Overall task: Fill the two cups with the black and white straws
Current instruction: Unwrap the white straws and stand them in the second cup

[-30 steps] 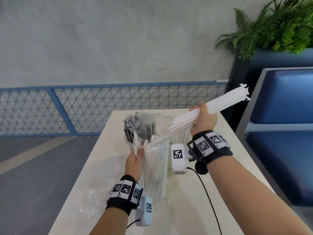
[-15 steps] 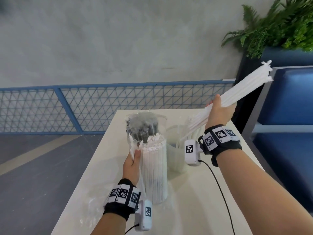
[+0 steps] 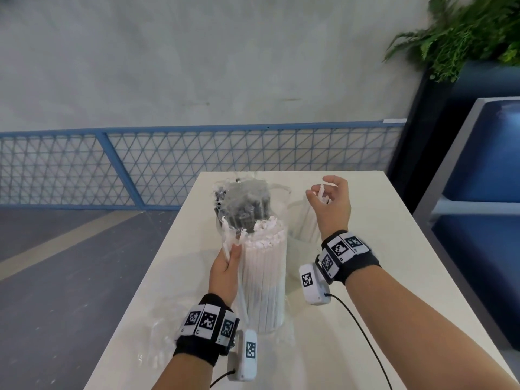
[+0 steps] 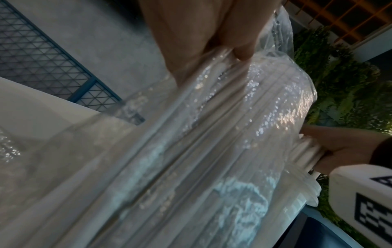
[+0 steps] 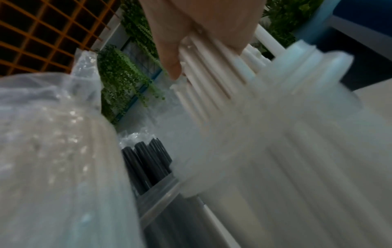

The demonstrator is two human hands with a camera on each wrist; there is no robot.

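Observation:
A clear plastic bag of white straws (image 3: 264, 280) stands upright in the middle of the white table (image 3: 365, 277). My left hand (image 3: 229, 257) pinches the bag's loose top edge; the left wrist view shows thumb and fingers (image 4: 244, 50) gripping the film (image 4: 212, 134). Behind the bag, black straws (image 3: 247, 206) stand in a clear cup (image 5: 161, 199), still covered in plastic. My right hand (image 3: 323, 190) curls round the tops of a bundle of white straws (image 5: 203, 80) standing in the second clear cup (image 3: 302, 223), right of the black ones.
Crumpled clear plastic (image 3: 160, 333) lies on the table's left edge. A blue mesh fence (image 3: 168, 164) runs behind the table. A blue bench (image 3: 484, 192) and a planter with ferns (image 3: 464, 32) stand to the right. Wrist-camera cables trail over the near table.
My right hand swung the bundle of white straws down from high on the right and stood it in the right cup. My left hand kept its pinch on the bag.

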